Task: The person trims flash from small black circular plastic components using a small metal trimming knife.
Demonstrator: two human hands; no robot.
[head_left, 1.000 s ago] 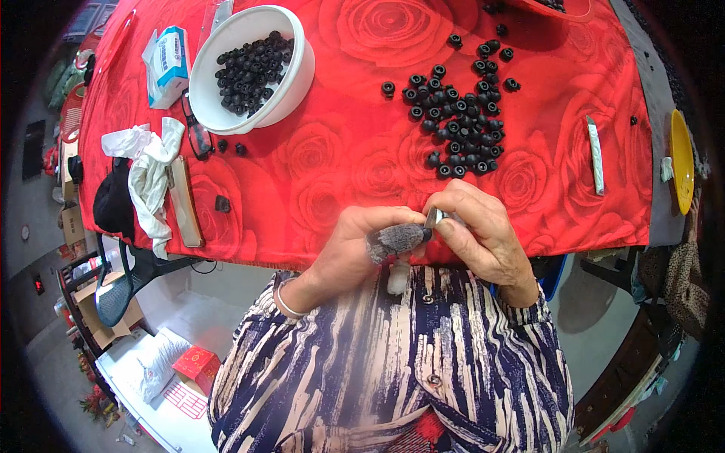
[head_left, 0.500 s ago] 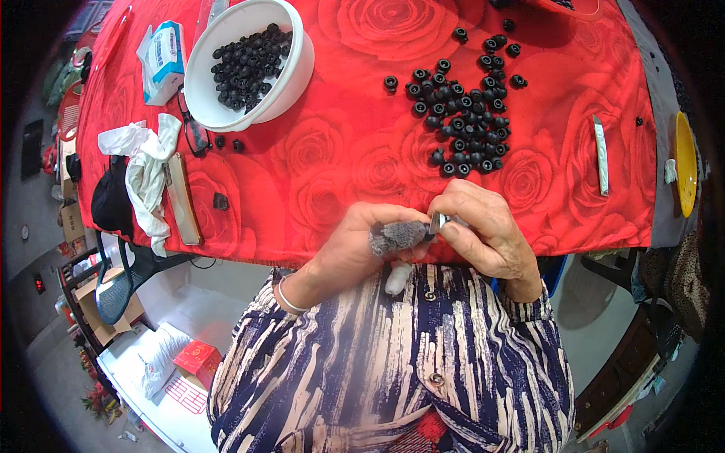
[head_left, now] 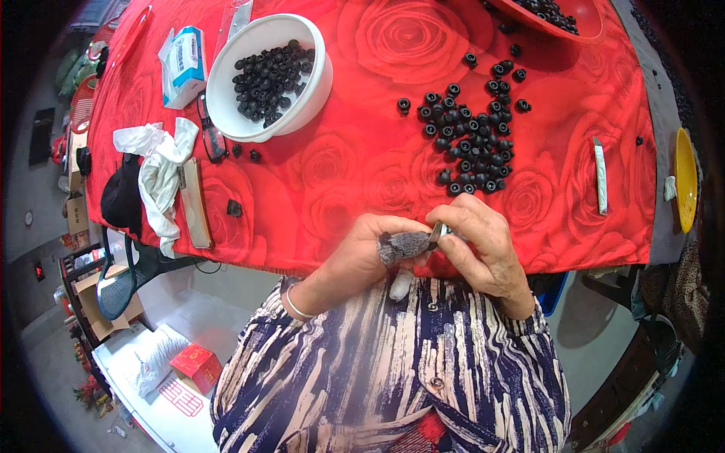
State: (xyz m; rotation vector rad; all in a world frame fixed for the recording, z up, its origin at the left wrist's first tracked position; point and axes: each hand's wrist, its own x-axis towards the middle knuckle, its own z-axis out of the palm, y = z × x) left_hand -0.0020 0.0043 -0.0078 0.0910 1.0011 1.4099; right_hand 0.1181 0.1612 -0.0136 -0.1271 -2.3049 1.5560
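Note:
Both my hands meet just above the table's near edge. My left hand (head_left: 355, 253) is closed, with a grey knitted cover (head_left: 404, 245) over one finger and a white wrap (head_left: 401, 285) on what seems to be another. At its fingertips is a small dark part, mostly hidden. My right hand (head_left: 483, 245) pinches a small metal blade (head_left: 437, 235) against that part. Beyond my hands lies a loose pile of small round black plastic parts (head_left: 464, 143). A white bowl (head_left: 316, 102) at the upper left holds several more black parts (head_left: 268, 83).
A red basin (head_left: 585, 32) with black parts stands at the far right. Rightward lie a white-handled cutter (head_left: 600, 177) and a yellow plate (head_left: 685, 181). On the left are a tissue pack (head_left: 183, 68), glasses (head_left: 214, 136), white cloth (head_left: 160, 177) and a flat bar (head_left: 195, 204).
The view has shifted slightly, so the table things sit lower in it. My hands stay together, and the blade has tilted a little at the dark part.

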